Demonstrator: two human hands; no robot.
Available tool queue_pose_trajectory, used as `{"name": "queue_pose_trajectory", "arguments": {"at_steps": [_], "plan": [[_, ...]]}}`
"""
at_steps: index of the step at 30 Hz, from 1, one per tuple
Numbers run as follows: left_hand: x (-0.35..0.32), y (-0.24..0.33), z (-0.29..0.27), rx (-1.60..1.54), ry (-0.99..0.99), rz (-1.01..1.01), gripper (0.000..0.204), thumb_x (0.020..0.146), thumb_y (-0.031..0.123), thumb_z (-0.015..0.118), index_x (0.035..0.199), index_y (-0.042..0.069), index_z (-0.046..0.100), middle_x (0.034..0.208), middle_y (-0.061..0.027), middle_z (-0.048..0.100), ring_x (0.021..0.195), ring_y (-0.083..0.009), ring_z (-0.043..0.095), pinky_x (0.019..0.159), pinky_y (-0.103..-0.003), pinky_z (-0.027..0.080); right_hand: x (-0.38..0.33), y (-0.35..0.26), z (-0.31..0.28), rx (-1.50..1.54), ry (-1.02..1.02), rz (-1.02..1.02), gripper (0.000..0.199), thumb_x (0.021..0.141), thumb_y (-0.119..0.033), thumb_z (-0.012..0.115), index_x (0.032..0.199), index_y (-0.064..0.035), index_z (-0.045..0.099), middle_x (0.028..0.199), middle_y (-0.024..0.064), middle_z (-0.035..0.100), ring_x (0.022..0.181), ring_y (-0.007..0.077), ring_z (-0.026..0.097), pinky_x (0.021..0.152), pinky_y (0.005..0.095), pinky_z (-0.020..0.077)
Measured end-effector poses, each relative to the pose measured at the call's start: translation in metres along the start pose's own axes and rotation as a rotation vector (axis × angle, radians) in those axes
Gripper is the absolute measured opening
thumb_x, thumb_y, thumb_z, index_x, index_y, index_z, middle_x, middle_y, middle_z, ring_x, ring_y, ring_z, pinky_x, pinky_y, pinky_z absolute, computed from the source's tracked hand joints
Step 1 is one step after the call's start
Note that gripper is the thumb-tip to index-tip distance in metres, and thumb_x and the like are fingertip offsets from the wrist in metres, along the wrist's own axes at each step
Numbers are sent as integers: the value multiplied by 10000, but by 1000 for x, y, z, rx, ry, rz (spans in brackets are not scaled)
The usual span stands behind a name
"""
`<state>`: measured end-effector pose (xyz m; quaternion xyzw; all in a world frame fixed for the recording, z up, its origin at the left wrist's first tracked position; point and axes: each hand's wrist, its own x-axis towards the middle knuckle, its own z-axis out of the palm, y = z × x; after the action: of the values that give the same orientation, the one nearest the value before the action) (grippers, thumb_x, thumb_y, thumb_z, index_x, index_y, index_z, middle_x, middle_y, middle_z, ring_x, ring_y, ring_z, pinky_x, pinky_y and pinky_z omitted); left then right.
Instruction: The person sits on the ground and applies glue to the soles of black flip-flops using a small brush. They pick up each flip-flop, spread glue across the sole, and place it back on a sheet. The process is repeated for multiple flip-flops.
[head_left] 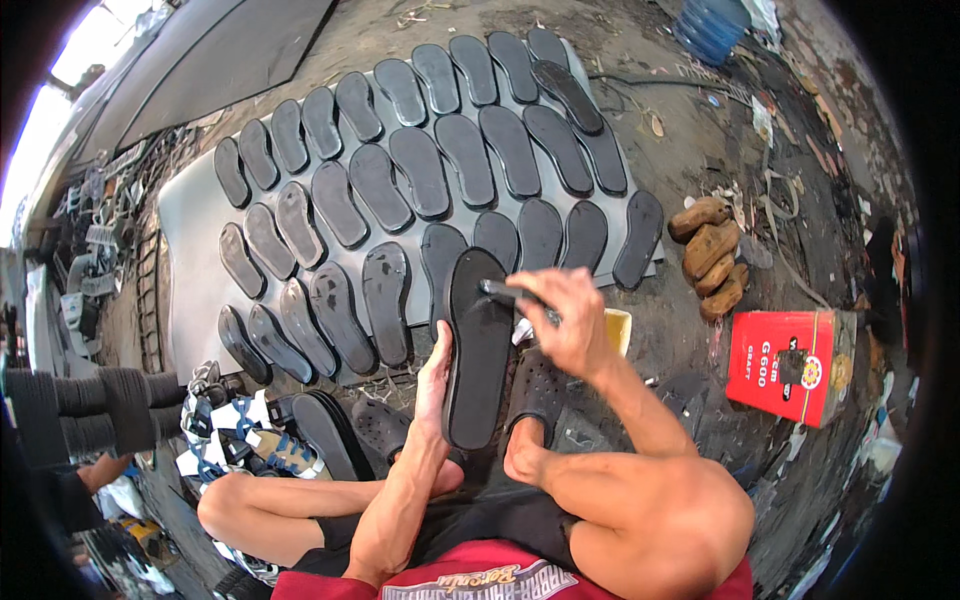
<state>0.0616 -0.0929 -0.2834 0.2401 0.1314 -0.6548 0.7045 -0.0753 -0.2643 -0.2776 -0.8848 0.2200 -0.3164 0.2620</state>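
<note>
A black shoe sole [474, 385] is held up lengthwise in front of my knees. My left hand [434, 385] grips its left edge, thumb pointing up along the side. In my right hand [568, 315] is a dark brush [518, 294], its tip on the sole's upper part. A wet, shiny patch shows around that tip. Beyond the held sole, several more black soles [375, 190] lie in rows on a pale grey sheet [190, 270], many of them glossy.
Wooden shoe lasts [712, 255] lie to the right, near a red box [775, 365]. A yellow container [618, 330] is partly behind my right wrist. Stacked soles [322, 435] and strappy sandals [255, 440] sit at lower left. Another person's hand [105, 470] shows far left.
</note>
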Motion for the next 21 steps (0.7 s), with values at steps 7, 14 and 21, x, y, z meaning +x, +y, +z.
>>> {"name": "queue_pose_trajectory", "arguments": {"at_steps": [7,14,21], "plan": [[6,-6,4,1,-81,-14,568,1157,528,509,1430,59,676,1333,-130,760,1134,-246,773,983,-399,642,27,7,-4,42,7,77,263,987,-130,742,1249,-100,747,985,103,767,857,313,712,788,431,474],[45,33,-8,37,-34,280,624,1147,582,482,1356,32,689,1161,-144,806,907,-267,806,797,-396,685,-10,-27,17,178,-105,-26,349,932,-130,787,1278,-156,744,1087,62,784,966,275,739,832,430,481],[51,41,-1,75,161,490,628,1141,604,486,1298,38,709,1023,-97,803,807,-237,780,736,-353,656,-5,-50,5,428,-31,377,339,977,-190,781,1252,6,749,945,183,795,811,294,779,765,424,573]]}}
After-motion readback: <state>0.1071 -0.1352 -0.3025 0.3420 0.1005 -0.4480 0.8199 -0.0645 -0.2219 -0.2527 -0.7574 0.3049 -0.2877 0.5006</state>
